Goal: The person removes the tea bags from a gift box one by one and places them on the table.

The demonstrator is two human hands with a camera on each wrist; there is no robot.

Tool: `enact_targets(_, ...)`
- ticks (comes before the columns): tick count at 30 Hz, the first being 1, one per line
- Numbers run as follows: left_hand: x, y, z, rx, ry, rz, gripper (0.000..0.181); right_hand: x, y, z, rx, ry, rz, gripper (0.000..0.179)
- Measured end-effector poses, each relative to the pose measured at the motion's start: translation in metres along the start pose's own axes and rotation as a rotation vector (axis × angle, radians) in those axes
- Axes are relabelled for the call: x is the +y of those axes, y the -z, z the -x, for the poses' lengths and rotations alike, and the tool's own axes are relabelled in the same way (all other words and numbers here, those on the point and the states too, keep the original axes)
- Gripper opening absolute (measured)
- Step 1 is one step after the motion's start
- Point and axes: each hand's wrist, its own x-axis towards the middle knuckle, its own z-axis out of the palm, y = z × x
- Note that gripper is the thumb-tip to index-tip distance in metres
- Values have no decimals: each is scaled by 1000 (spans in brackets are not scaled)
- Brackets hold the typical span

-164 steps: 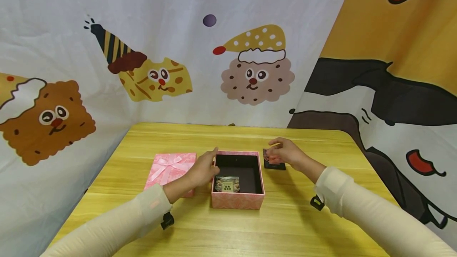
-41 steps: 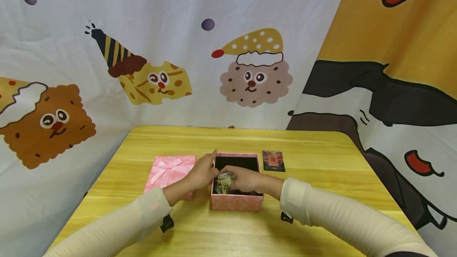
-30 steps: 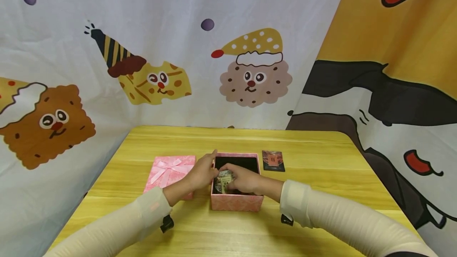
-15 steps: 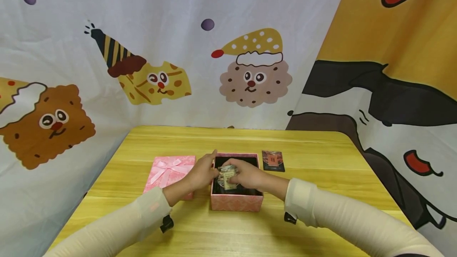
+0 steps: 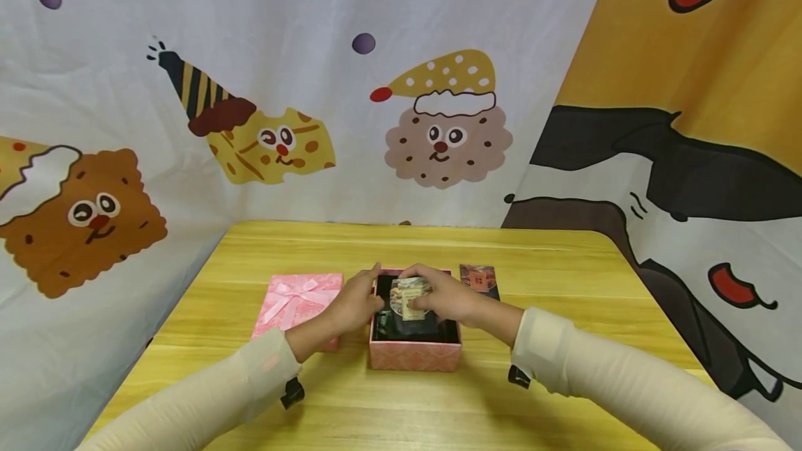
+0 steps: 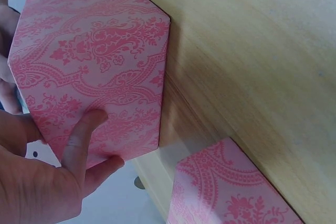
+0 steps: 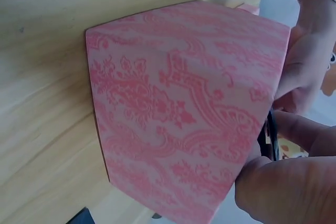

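An open pink patterned box (image 5: 415, 355) with a dark inside stands mid-table. My left hand (image 5: 355, 305) grips its left wall; in the left wrist view the fingers (image 6: 79, 145) lie on the outer face. Over the box my right hand (image 5: 446, 296) pinches a flat dark packet (image 5: 411, 300) with a pale yellow label. It is tilted up, with its lower part inside the box. In the right wrist view its dark edge (image 7: 271, 136) shows between thumb and fingers, just over the rim. A greenish patch (image 5: 383, 322) shows inside the box at the left.
A pink lid (image 5: 301, 291) with a ribbon bow lies left of the box, partly behind the left forearm. Another dark packet (image 5: 481, 278) with a red label lies at the box's back right. A printed cloth (image 5: 313, 200) hangs behind the table (image 5: 545, 256).
The right hand went from the red-labelled packet into the box, took hold of the yellow-labelled packet and raised it up and rightward. The left hand stays on the box wall.
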Motion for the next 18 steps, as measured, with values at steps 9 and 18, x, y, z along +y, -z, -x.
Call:
enact_targets(9, 0, 0, 0, 10, -10, -5, 77, 2, 17, 5, 41, -8, -52, 45)
enact_targets(18, 0, -1, 0, 17, -34, 6, 77, 7, 32, 11, 78, 28, -122, 40)
